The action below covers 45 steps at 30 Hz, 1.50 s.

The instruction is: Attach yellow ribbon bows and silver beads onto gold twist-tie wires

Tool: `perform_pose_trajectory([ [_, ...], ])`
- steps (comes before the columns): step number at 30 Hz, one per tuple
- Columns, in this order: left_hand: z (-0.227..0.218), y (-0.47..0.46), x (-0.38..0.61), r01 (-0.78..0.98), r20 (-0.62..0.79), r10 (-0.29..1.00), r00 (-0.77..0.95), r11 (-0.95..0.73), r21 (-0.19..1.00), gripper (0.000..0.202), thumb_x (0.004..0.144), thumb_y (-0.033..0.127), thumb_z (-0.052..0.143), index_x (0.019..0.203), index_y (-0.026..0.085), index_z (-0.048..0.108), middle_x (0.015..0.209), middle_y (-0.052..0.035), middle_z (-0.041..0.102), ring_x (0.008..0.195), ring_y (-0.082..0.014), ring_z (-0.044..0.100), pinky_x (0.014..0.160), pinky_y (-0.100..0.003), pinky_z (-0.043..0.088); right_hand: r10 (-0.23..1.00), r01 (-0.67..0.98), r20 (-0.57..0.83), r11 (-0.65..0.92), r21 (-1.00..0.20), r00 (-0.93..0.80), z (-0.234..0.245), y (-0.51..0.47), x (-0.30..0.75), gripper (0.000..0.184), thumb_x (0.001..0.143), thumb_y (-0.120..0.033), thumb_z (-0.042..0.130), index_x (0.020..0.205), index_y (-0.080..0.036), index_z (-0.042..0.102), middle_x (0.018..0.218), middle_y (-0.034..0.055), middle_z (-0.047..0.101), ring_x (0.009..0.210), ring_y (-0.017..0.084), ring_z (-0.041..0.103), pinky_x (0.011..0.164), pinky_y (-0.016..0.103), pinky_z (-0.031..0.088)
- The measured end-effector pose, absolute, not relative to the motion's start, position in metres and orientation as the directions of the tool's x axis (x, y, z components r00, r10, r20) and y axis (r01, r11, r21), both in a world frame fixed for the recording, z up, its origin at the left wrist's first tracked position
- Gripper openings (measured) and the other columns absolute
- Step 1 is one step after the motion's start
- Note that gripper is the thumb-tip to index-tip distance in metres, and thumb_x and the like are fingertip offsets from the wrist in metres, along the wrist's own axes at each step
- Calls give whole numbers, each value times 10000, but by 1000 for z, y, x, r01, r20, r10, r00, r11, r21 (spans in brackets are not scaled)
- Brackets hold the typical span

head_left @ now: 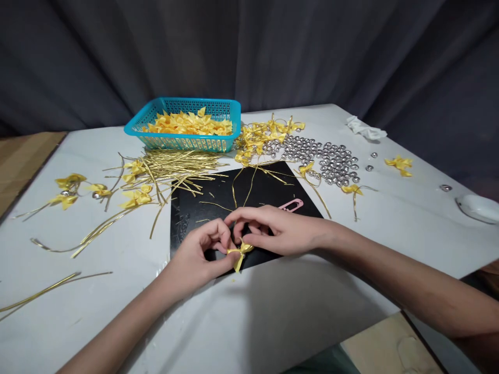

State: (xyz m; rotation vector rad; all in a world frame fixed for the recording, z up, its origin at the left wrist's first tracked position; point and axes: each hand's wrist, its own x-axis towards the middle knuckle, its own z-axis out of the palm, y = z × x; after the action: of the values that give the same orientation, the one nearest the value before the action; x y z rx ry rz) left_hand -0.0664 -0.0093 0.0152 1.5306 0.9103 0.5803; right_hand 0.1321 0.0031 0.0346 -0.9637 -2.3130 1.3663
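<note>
Near the front edge of a black board (273,192), a small yellow ribbon bow (242,253) is pinched between both hands. My left hand (208,249) grips its left side between thumb and forefinger. From the right, my right hand (268,228) holds the bow's upper right part, its other fingers curled behind. Thin gold cords rise from behind my fingers across the board; whether they join the bow is hidden. A pink cutter (292,204) lies beyond my right hand.
A blue basket (182,142) of yellow bows stands at the back. Before it lies a pile of gold cords (175,166). Silver beads (335,161) and corded bows (268,132) spread rightward. A white cloth (365,129) and white dish (478,208) lie far right.
</note>
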Motion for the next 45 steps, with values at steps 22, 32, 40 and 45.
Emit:
perform_pose_trajectory([
  [22,15,-10,-63,193,-110,872,477,19,981,288,700,141,617,700,216,339,626,78,534,545,-60,470,529,-185,367,780,333,-362,-209,-919,-511,41,1,115,194,772,-296,610,785,-106,570,568,-66,395,467,22,274,417,159,193],
  [32,11,-7,-61,170,-149,899,412,85,982,327,657,106,623,663,215,315,601,83,557,537,-60,496,532,-184,375,834,-98,-303,-387,-917,-461,73,-8,126,213,750,-319,642,790,-140,534,541,-68,325,436,27,246,367,127,213],
  [40,13,-5,-58,88,-173,930,325,153,984,348,601,114,647,629,206,313,547,95,535,446,-28,423,452,-153,326,999,-15,19,20,-1000,46,79,-31,149,276,891,-351,436,778,-172,612,705,9,502,592,76,483,543,180,434],
  [45,16,-5,-58,73,-186,936,300,172,982,365,586,125,670,617,204,315,539,88,550,450,-34,447,457,-156,344,883,-259,58,200,-945,467,74,-31,171,305,905,-209,409,610,-153,464,690,8,481,729,86,530,807,233,428],
])
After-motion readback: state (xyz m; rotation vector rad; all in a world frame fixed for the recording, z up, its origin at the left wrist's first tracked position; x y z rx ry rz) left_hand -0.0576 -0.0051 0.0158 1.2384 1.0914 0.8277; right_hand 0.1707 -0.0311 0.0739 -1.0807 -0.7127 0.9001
